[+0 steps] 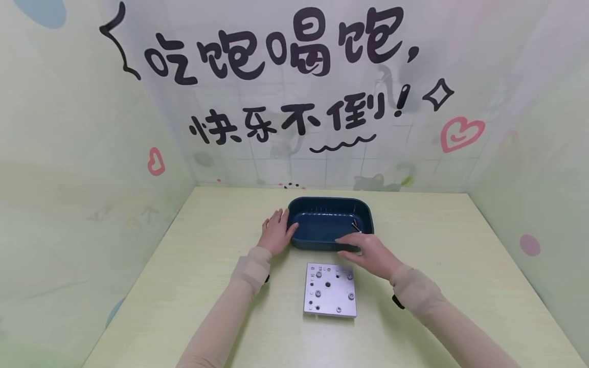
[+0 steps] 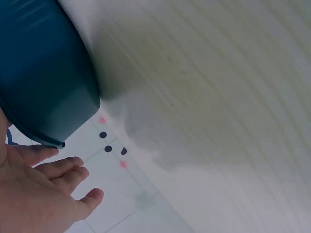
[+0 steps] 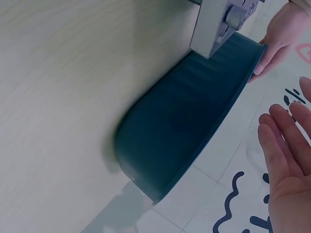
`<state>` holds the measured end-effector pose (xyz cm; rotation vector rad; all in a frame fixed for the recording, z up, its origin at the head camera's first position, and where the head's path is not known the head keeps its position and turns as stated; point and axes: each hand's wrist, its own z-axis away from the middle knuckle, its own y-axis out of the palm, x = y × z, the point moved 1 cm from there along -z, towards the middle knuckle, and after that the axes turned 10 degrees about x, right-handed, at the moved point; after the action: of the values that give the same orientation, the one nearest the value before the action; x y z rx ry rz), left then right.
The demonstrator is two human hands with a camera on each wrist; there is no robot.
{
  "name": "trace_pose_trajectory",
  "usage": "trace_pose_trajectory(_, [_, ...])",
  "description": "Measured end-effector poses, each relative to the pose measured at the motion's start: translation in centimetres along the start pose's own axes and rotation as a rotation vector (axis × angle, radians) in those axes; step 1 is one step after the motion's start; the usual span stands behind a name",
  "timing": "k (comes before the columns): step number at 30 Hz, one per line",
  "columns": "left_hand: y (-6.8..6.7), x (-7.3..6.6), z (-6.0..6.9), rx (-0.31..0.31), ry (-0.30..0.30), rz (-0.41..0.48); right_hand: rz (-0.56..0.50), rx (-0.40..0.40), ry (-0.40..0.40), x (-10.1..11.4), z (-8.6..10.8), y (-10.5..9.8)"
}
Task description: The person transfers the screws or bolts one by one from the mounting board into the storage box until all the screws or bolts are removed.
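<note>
A dark blue plastic bin [image 1: 317, 228] lies on the table, with a few small dark screws [image 1: 355, 225] at its right end. My left hand [image 1: 276, 234] rests at the bin's left rim, thumb over the edge; in the left wrist view its fingers [image 2: 63, 172] are loosely extended beside the rim. Above the bin's near right edge hovers my right hand [image 1: 375, 255], its fingers relaxed and holding nothing, as the right wrist view also shows. Nearer to me, between the forearms, sits a square silver metal plate [image 1: 333, 296] with several holes and screw heads.
The pale wooden table [image 1: 221, 225] extends on both sides of the bin. A white curtain [image 1: 322, 168] with black lettering and drawings stands behind it, and printed sheets [image 1: 92, 230] enclose the left and right sides.
</note>
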<state>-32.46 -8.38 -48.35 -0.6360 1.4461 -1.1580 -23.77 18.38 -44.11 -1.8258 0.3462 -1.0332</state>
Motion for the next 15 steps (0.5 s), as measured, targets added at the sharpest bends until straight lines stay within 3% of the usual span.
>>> trace_pose_trajectory(15, [-0.1,-0.1,0.2,-0.007,0.01,0.004,0.03,0.025,-0.066,0.7,1.6,0.2])
